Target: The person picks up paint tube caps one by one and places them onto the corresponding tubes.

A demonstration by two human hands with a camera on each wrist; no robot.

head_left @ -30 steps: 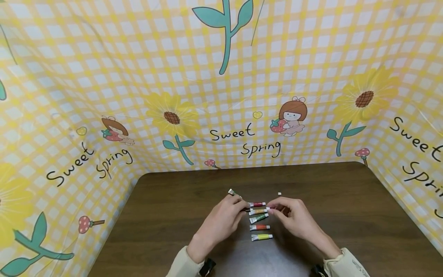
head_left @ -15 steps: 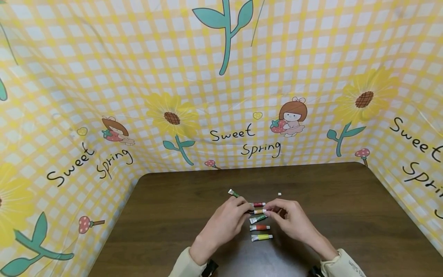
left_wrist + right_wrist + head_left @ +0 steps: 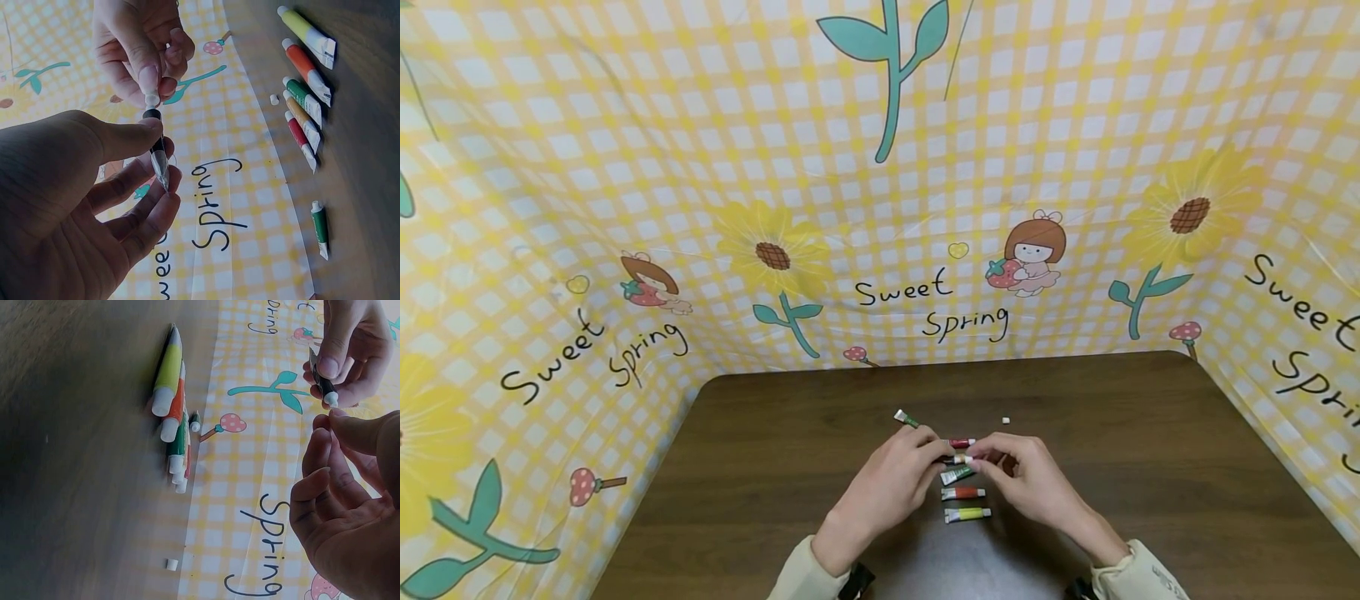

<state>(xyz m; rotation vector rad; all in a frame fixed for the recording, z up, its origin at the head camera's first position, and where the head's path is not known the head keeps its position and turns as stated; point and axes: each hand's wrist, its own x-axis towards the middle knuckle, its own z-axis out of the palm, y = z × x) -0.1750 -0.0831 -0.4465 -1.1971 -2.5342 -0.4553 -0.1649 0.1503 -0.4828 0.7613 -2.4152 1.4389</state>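
In the head view my left hand (image 3: 891, 471) and right hand (image 3: 1033, 475) meet above a row of small paint tubes. Between the left thumb and fingers I hold a black paint tube (image 3: 160, 164), its silver crimped end pointing back toward the palm. The right thumb and forefinger pinch the white tip (image 3: 151, 99) of that tube, clearest in the left wrist view. Whether this tip is a cap or the bare nozzle cannot be made out. From the right wrist side, the black tube (image 3: 322, 378) slants down to the right fingertips.
On the brown table (image 3: 760, 467) lie yellow (image 3: 967, 515), orange (image 3: 963, 493), green (image 3: 957, 475), ochre (image 3: 302, 114) and red (image 3: 961, 443) paint tubes in a row. Another green tube (image 3: 906, 418) lies apart, behind the left hand. A loose white cap (image 3: 1006, 421) sits farther back.
The right hand has shifted left and the left hand slightly right, bringing their fingertips together at the black tube's white tip. The tubes and loose cap on the table have stayed put.
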